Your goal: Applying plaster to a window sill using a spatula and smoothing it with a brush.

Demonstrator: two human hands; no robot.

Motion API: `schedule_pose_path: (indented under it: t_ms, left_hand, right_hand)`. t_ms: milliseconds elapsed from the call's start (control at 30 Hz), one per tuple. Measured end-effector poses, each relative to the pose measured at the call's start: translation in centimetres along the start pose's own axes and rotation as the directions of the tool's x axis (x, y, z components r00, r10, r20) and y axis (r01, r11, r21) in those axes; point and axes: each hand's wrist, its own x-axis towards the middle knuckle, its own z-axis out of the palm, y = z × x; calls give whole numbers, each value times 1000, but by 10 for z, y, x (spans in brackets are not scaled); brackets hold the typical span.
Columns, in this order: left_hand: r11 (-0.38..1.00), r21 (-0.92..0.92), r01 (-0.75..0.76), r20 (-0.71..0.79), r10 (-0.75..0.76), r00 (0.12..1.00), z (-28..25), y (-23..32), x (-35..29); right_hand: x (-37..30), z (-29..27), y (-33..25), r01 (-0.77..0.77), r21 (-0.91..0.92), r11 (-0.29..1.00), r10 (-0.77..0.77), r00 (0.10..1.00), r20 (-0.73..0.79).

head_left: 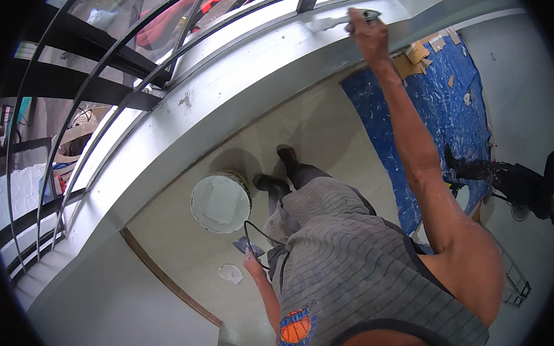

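My right arm stretches up to the white window ledge [231,81]. My right hand [368,35] is closed around a hand tool [330,24] whose white-coated flat end lies over the ledge; blur hides whether it is a brush or a putty knife. Low by my side, my left hand [252,263] grips a thin dark grey flat piece [243,244], its exact kind unclear. A round bucket [242,179] of thick white paste or paint stands on the floor near my feet. Beside that hand, a crumpled white scrap [230,273] lies on the floor.
Black metal window bars [109,57] run along the ledge's outer side. A paint-spattered blue sheet [463,76] with cardboard pieces [416,52] covers the floor at right. Another person in dark clothing [517,183] is at far right, near a ladder [514,279]. A black cable [259,230] hangs by my waist.
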Motion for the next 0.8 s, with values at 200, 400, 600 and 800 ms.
schedule_pose_path:
  t_ms: [200,400,600,800]
  left_hand:
    - [999,28,16,-25,-15,1000,-1,-2,8]
    - [992,64,-110,68,106,992,-13,-35,23]
    - [825,431,-365,178,318,931,-4,-1,13]
    - [998,44,52,37,-54,998,-10,-5,22]
  right_hand:
    - [-2,9,-18,186,-103,977,-170,975,146]
    - [12,-18,22,603,-587,541,-584,771,255]
    - [-49,36,-22,608,-323,725,-569,793,217]
    - [-72,67,-49,666,-118,736,-625,737,260]
